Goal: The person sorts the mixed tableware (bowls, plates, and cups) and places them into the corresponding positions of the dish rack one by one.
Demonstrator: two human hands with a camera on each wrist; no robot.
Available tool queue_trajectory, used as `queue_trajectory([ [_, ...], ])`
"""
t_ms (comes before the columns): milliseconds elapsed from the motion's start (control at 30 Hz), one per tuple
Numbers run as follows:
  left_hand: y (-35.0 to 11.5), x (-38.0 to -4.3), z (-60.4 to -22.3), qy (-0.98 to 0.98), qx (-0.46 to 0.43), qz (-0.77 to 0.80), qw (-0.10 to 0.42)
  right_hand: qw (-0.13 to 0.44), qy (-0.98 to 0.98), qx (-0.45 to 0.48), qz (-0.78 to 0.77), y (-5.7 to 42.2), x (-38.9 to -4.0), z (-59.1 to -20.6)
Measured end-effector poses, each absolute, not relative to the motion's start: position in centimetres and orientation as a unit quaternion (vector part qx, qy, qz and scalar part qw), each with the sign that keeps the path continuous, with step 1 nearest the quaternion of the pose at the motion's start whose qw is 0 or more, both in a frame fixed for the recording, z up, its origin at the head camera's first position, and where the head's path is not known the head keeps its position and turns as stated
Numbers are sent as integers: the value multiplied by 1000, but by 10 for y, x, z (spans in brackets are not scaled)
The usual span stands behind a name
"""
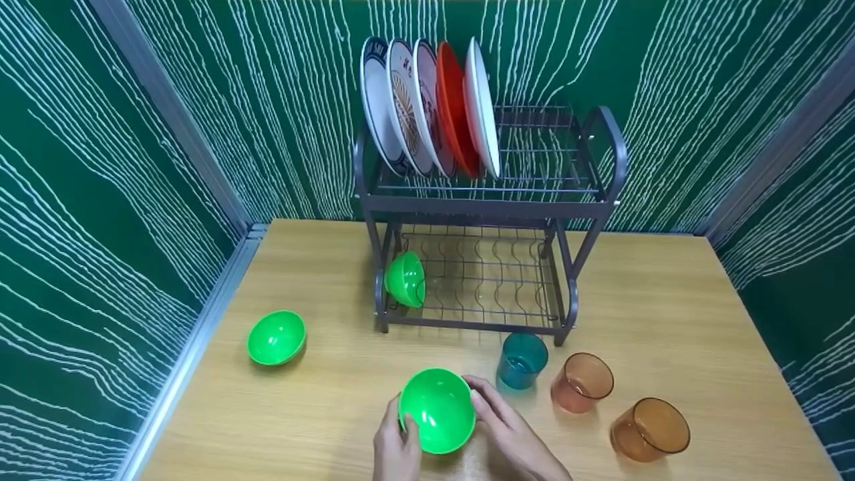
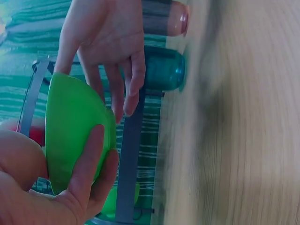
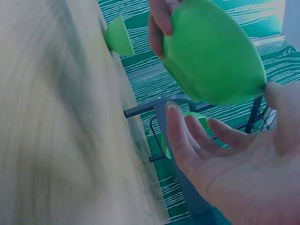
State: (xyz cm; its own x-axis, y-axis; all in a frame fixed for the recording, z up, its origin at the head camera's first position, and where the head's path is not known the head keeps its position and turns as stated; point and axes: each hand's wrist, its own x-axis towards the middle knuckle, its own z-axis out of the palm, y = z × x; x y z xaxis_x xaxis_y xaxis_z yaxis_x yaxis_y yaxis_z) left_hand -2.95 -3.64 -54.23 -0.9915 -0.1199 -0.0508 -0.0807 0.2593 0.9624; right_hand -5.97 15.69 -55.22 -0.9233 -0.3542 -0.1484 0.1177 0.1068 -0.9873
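One green bowl (image 1: 439,405): raised between left hand (image 1: 398,445) and right hand (image 1: 513,431)
Left grip: pinches bowl wall, thumb inside
Right grip: fingers spread, thumb seemingly touching bowl rim

Surface (image 1: 320,427): pale wood grain, reaching past both sides of the dark rack (image 1: 487,205).
Rack: two tiers, standing upright on its feet.
Green bowl (image 1: 276,338): mouth up, left of the rack and forward.
Teal cup (image 1: 523,362): upright, just in front of the rack's right end.
Pink cup (image 1: 581,384): upright, out from the rack's right front foot.
Amber cup (image 1: 649,429): upright, farthest right and forward from the rack.
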Motion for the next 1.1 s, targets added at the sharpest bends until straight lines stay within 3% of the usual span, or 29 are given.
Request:
queue_trajectory([
  [300,-19,-26,-545,-825,46,-562,30,226,714,-14,-662,158,-55,-552],
  [500,-15,-24,-548,-825,5,-562,59,204,715,-10,-669,160,-53,-553],
  [800,-11,-25,-547,-799,14,-601,12,177,739,32,-649,164,-53,-555],
  [1100,-9,-25,-546,-800,9,-600,10,152,735,31,-660,167,-52,-560],
])
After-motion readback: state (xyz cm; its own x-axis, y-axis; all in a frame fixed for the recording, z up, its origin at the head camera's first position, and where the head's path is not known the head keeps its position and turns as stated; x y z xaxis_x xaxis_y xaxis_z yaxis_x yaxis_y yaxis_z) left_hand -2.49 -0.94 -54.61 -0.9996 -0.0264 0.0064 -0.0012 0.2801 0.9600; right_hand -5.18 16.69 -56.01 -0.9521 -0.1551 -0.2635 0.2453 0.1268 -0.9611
